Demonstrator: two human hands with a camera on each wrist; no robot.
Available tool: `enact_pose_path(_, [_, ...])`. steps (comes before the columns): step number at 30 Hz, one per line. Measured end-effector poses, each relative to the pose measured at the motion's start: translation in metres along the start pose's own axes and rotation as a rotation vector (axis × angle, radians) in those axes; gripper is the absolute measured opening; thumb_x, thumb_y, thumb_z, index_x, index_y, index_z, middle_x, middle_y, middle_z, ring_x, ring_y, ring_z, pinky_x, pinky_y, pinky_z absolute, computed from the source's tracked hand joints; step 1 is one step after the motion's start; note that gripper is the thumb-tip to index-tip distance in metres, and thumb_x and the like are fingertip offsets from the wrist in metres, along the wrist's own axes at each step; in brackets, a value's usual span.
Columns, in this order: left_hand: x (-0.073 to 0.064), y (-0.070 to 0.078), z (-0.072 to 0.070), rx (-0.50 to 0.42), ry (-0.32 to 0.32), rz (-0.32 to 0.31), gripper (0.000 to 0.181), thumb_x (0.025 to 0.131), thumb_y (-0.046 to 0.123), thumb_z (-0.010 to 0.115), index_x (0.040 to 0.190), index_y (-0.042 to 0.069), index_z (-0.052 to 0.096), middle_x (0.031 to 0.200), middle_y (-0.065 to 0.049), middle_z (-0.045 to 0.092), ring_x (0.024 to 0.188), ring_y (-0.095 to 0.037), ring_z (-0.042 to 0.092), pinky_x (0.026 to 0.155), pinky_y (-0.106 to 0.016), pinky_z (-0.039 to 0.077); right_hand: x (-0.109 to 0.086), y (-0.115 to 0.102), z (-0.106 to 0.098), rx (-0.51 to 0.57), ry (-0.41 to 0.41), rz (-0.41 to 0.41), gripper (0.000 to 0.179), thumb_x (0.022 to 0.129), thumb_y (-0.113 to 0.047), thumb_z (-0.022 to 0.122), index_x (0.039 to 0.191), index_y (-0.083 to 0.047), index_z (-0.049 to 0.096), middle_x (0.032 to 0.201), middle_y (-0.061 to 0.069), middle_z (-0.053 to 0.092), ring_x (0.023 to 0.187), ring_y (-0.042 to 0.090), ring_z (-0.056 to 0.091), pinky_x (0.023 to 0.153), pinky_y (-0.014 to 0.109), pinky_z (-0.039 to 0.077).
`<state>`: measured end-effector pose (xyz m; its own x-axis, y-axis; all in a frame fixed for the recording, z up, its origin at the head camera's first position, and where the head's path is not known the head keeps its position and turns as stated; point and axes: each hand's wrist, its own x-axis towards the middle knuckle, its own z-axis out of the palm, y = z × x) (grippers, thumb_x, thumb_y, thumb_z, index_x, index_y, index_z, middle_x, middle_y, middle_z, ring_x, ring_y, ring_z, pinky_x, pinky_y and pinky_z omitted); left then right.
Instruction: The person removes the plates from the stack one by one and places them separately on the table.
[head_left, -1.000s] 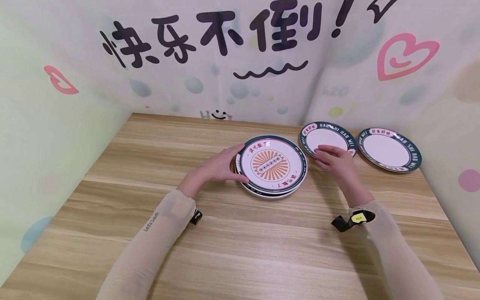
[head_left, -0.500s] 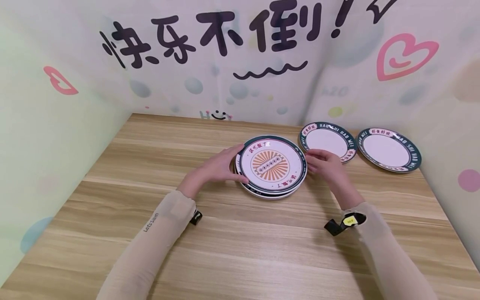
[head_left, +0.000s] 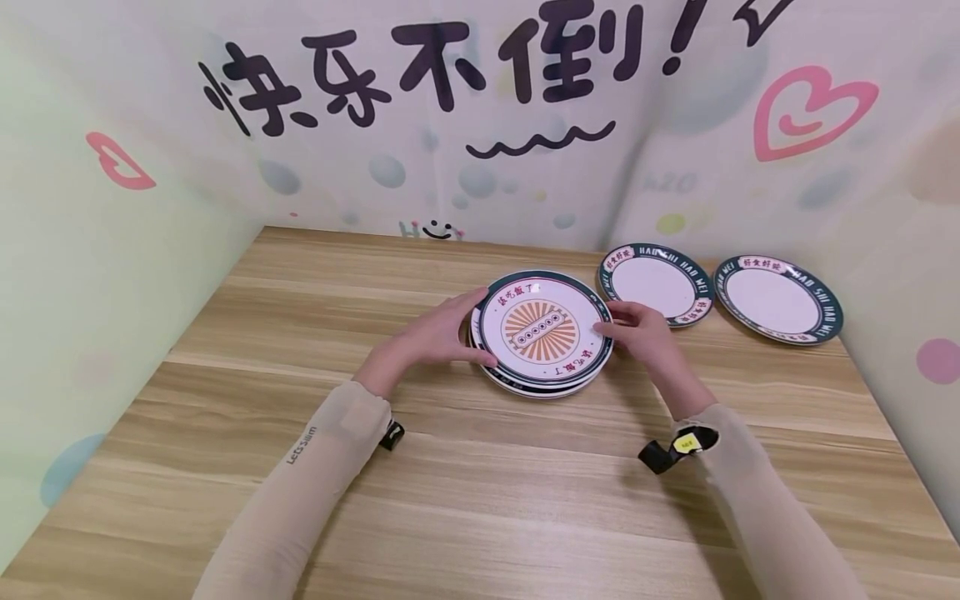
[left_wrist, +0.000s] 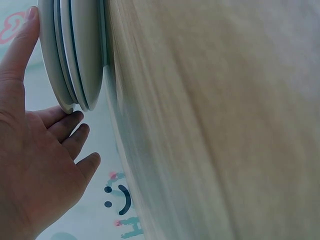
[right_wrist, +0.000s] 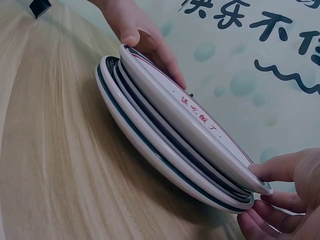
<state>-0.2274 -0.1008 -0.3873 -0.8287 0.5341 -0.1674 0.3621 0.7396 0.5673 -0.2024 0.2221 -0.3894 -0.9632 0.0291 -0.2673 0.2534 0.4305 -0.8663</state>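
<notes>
Gripping step, apparently: right hand (head_left: 643, 335) pinches the top plate (head_left: 542, 331) at three o'clock, left hand (head_left: 433, 335) lies wide at nine (steadying, perhaps); lifting needs a level hold.

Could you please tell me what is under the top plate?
Under the top plate are other plates, their edges showing. Their middles are covered, so any pattern there cannot be seen.

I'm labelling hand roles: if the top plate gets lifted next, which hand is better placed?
The right grip, probably: it pinches the rim of the top plate from above and below. The left grip spreads against the plate stack, better for steadying.
</notes>
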Motion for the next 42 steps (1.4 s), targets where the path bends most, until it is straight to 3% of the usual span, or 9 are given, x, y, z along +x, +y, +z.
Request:
enact_pose_path(4, [0.0, 0.0, 0.0, 0.002, -0.001, -0.002, 0.119, 0.074, 0.062, 0.079, 0.162, 0.018, 0.011, 0.168, -0.004, 0.017, 0.155, -0.026, 0.018, 0.127, -0.045, 0.021, 0.003, 0.001, 0.002, -0.052, 0.01, -0.012, 0.06, 0.095, -0.019, 0.068, 0.147, -0.001, 0.046, 0.143, 0.022, 0.051, 0.121, 0.027, 0.051, 0.08, 0.013, 0.045])
enact_pose_path(9, [0.0, -0.001, 0.001, 0.007, 0.003, -0.003, 0.119, 0.074, 0.063, 0.078, 0.162, 0.018, 0.012, 0.168, -0.004, 0.017, 0.155, -0.027, 0.018, 0.127, -0.045, 0.021, 0.003, 0.0, 0.003, -0.088, 0.026, -0.042, 0.056, 0.096, -0.014, 0.065, 0.145, 0.003, 0.046, 0.142, 0.025, 0.052, 0.126, 0.033, 0.051, 0.086, 0.015, 0.043])
enact_pose_path(18, [0.002, -0.003, 0.003, 0.032, 0.016, 0.004, 0.119, 0.074, 0.064, 0.078, 0.162, 0.018, 0.012, 0.168, -0.004, 0.018, 0.155, -0.026, 0.018, 0.127, -0.044, 0.02, -0.002, -0.005, 0.001, -0.162, 0.043, -0.119, 0.049, 0.096, -0.011, 0.063, 0.14, 0.007, 0.051, 0.139, 0.029, 0.054, 0.125, 0.038, 0.054, 0.104, 0.04, 0.049])
enact_pose_path(24, [0.003, -0.003, 0.004, 0.022, 0.02, 0.005, 0.119, 0.074, 0.063, 0.079, 0.162, 0.017, 0.013, 0.168, -0.004, 0.018, 0.155, -0.027, 0.018, 0.127, -0.044, 0.021, -0.004, -0.006, 0.0, -0.227, 0.082, -0.178, 0.043, 0.096, -0.009, 0.062, 0.135, 0.007, 0.056, 0.129, 0.028, 0.061, 0.111, 0.032, 0.059, 0.089, 0.031, 0.053])
enact_pose_path(30, [0.002, -0.003, 0.003, 0.011, 0.019, 0.005, 0.12, 0.074, 0.063, 0.079, 0.162, 0.018, 0.012, 0.168, -0.004, 0.017, 0.155, -0.027, 0.018, 0.127, -0.045, 0.021, -0.003, -0.01, -0.006, -0.279, 0.08, -0.203, 0.042, 0.098, -0.008, 0.059, 0.138, 0.006, 0.055, 0.126, 0.028, 0.062, 0.109, 0.034, 0.057, 0.081, 0.022, 0.046])
enact_pose_path(34, [0.002, -0.002, 0.003, 0.007, 0.022, 0.014, 0.12, 0.074, 0.063, 0.079, 0.162, 0.016, 0.012, 0.168, -0.005, 0.018, 0.155, -0.027, 0.019, 0.127, -0.045, 0.021, -0.003, -0.011, -0.01, -0.246, 0.075, -0.175, 0.043, 0.098, -0.009, 0.06, 0.138, 0.004, 0.055, 0.127, 0.026, 0.061, 0.105, 0.03, 0.055, 0.073, 0.016, 0.044])
enact_pose_path(42, [0.002, -0.002, 0.004, 0.002, 0.015, 0.001, 0.121, 0.072, 0.065, 0.079, 0.162, 0.018, 0.012, 0.168, -0.004, 0.017, 0.155, -0.026, 0.018, 0.127, -0.045, 0.022, -0.003, -0.008, -0.023, -0.027, 0.037, -0.047, 0.047, 0.098, -0.011, 0.058, 0.144, -0.004, 0.052, 0.108, 0.007, 0.056, 0.074, 0.003, 0.055, 0.069, 0.019, 0.056])
